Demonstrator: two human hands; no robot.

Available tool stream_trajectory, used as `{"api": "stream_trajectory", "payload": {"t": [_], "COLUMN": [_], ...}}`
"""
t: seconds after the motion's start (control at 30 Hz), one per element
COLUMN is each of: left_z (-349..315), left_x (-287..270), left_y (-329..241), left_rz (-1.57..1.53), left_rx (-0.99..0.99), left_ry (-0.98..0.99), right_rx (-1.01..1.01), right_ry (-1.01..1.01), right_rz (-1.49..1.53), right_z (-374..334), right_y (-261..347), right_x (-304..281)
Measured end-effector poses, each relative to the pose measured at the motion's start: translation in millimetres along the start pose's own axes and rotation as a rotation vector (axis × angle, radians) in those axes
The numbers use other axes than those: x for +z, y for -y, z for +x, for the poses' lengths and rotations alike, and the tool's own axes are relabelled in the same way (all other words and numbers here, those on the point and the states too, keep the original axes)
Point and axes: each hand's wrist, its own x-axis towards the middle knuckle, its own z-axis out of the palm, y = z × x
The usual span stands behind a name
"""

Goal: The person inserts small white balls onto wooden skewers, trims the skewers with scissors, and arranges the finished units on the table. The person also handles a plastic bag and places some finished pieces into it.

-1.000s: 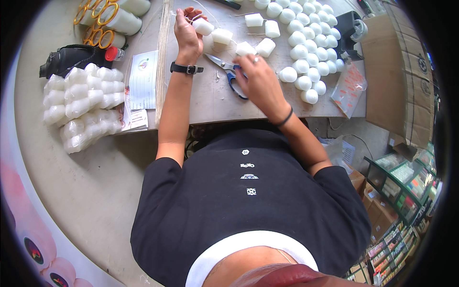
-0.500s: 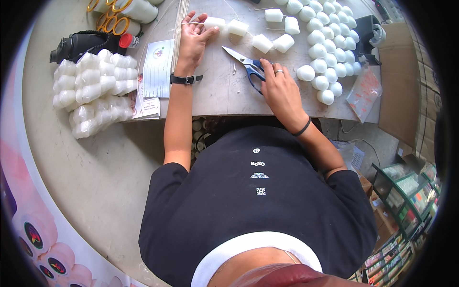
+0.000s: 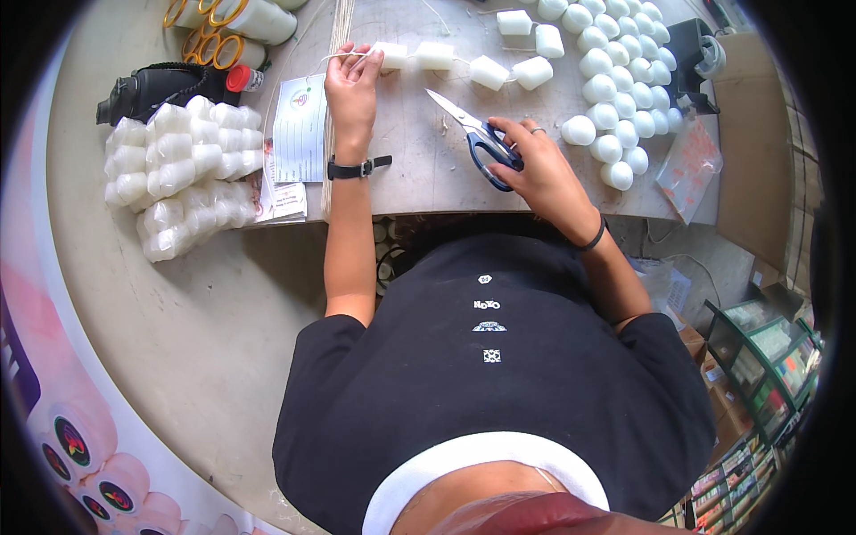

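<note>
My left hand (image 3: 352,85) has its thumb and fingers pinched on a thin white wick (image 3: 343,55), beside the end of a white candle (image 3: 390,56). More short white candles (image 3: 434,56) follow to the right, joined by the same wick and curving across the table. My right hand (image 3: 544,165) grips the blue handles of a pair of scissors (image 3: 477,134), partly covering them. The silver blades look nearly together and point away to the upper left, short of the candles.
Rows of white round-topped candles (image 3: 615,107) stand at the right. Bagged candles (image 3: 178,156), a black bottle (image 3: 165,87) and a printed card (image 3: 299,129) lie left on the table (image 3: 392,187). A bundle of wicks (image 3: 340,22) runs beside the card. A cardboard box (image 3: 749,152) is far right.
My left fingers have closed in on the wick, and the two nearest candles now lie straighter in line. My right hand has drawn the scissors slightly nearer and to the right.
</note>
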Motion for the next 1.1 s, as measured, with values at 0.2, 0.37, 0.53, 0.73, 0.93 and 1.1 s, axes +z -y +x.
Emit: {"api": "stream_trajectory", "payload": {"t": [0.2,0.37,0.53,0.73,0.93,1.1], "left_z": [-23,-39,-19,8,6,-2], "left_x": [12,24,36,36,33,31], "left_y": [-26,-88,-56,-28,-22,-18], "left_rz": [0.664,1.224,1.133,1.224,1.203,1.156], "left_rx": [0.001,-0.29,0.49,0.739,0.712,0.731], "left_ry": [-0.184,0.122,0.279,0.54,0.538,0.448], "right_rx": [0.108,0.166,0.393,0.375,0.322,0.344], "right_ry": [0.094,0.135,0.234,0.239,0.219,0.246], "right_rz": [0.225,0.71,0.86,0.966,1.013,1.031], "right_z": [-3,-14,-12,-4,8,14], "right_y": [-7,-14,4,5,4,2], "right_x": [-4,0,-8,-1,7,6]}}
